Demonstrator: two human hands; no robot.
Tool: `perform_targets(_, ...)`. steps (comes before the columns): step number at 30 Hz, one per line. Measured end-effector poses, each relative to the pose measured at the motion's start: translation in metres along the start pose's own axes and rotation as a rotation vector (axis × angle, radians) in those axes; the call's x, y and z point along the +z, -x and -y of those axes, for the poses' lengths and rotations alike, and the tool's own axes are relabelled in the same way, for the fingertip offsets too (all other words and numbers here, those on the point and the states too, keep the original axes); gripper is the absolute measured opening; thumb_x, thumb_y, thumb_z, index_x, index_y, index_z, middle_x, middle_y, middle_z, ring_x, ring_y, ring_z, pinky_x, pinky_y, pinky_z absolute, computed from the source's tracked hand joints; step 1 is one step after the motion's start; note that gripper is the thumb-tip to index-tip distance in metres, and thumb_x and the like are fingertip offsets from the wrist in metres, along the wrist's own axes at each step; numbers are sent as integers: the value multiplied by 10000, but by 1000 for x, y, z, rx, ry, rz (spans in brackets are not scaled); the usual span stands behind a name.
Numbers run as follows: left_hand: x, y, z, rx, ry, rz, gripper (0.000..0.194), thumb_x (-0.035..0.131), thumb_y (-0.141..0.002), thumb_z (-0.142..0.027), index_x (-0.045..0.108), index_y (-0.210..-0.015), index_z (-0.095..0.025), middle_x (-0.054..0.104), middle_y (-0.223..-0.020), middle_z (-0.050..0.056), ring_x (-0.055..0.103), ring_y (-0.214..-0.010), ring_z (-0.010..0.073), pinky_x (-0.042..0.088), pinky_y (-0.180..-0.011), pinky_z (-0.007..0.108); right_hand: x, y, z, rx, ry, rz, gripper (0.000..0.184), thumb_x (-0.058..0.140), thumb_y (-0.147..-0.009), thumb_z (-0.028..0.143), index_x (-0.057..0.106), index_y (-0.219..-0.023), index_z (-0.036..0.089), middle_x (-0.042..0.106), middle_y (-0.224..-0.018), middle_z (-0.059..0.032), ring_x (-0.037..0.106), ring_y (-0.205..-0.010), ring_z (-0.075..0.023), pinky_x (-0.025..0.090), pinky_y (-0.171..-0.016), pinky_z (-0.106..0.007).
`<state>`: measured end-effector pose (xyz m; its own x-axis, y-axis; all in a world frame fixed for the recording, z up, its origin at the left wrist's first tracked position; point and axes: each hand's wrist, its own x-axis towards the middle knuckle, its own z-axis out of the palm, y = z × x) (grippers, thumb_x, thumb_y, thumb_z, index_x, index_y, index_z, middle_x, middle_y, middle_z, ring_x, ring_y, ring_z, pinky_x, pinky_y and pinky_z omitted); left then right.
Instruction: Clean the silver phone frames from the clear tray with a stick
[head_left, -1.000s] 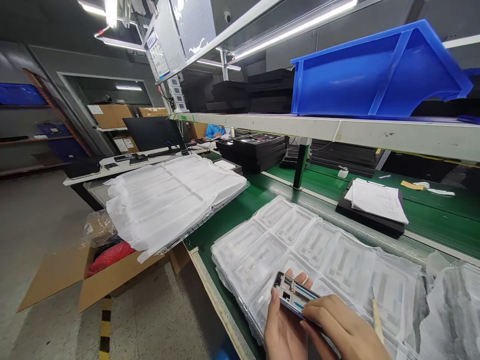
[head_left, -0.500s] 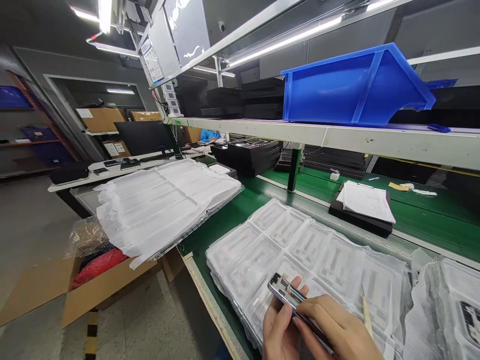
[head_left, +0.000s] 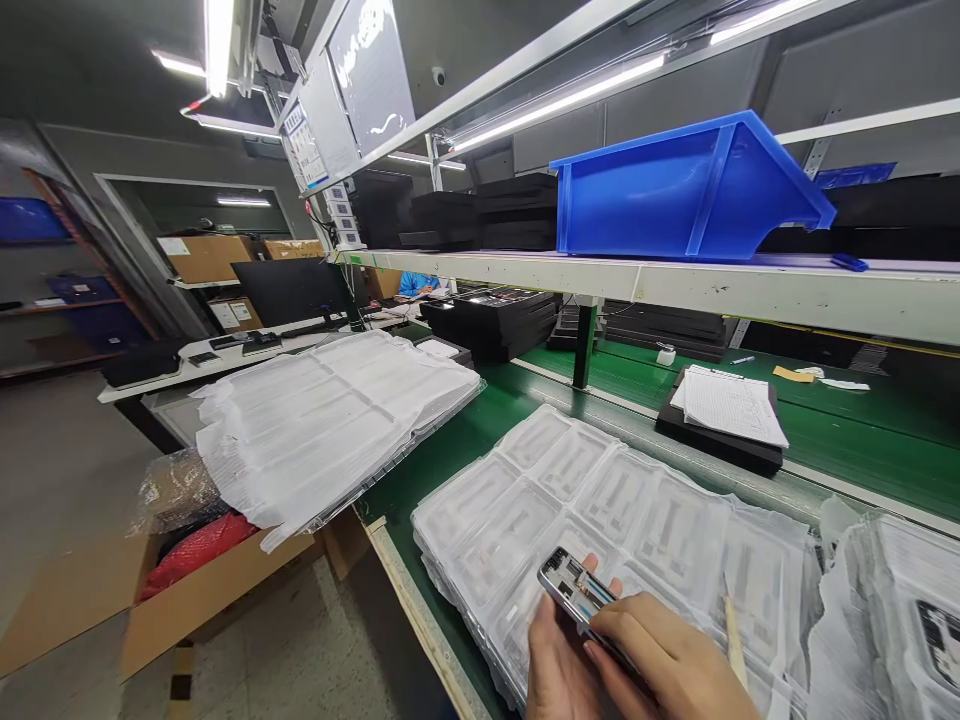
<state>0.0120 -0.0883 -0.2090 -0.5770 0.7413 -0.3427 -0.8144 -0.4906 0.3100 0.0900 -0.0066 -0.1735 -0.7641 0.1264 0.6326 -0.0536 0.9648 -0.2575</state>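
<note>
A metal smartphone mid-frame (head_left: 576,592) with an open interior and blue strips sits tilted at the bottom centre. My left hand (head_left: 561,665) supports it from below, and my right hand (head_left: 667,655) pinches its lower edge. Under both hands lies a stack of clear plastic trays (head_left: 592,500) with white sheets between the layers. A thin wooden stick (head_left: 736,640) leans against the trays to the right of my right hand. The lower part of my hands runs out of the picture.
A second tray stack (head_left: 892,620) lies at the right, and a white-wrapped stack (head_left: 337,425) lies on the left. Paper sheets rest on a black case (head_left: 720,425). A blue bin (head_left: 690,190) sits on the shelf above. An open cardboard box (head_left: 217,590) stands on the floor below the bench edge.
The whole scene has shifted down and slightly left in the picture as my head moved. The phone frame has turned slightly between my hands, and both hands still hold it.
</note>
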Motion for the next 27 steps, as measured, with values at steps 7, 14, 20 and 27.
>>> perform_targets(7, 5, -10, -17, -228, 119, 34, 623, 412, -966, -641, 698, -1113, -107, 712, -1129, 187, 650, -1109, 307, 496, -1013, 475, -14, -5, -8, -165, 145, 169, 309, 317, -1087, 223, 594, -952, 200, 667, -814, -22, 638, -728, -162, 488, -693, -281)
perform_targets(14, 6, -18, -12, -298, 111, -18, 536, 538, -928, -598, 621, -1206, -147, 706, -1085, 192, 695, -956, 319, 571, -785, 428, -46, -27, -9, -251, 127, 213, 380, 270, -1101, 315, 611, -968, 212, 698, -827, -29, 638, -720, -168, 486, -674, -292)
perform_targets(20, 23, -7, -31, -240, 4, -129, 585, 508, -988, -501, 387, -1443, -154, 713, -1149, 206, 734, -871, 291, 605, -714, 405, -94, -11, -58, 481, 179, 219, 279, 451, -1023, 448, 633, -965, 246, 722, -743, -16, 694, -622, -182, 510, -570, -281)
perform_targets(27, 24, -1, -27, -186, -13, -188, 437, 500, -1015, -387, 458, -1347, -107, 741, -1056, 208, 747, -861, 251, 622, -742, 352, -69, 39, -91, 776, 242, 418, 228, 501, -899, 292, 635, -1021, 154, 724, -643, -47, 721, -612, -244, 477, -566, -300)
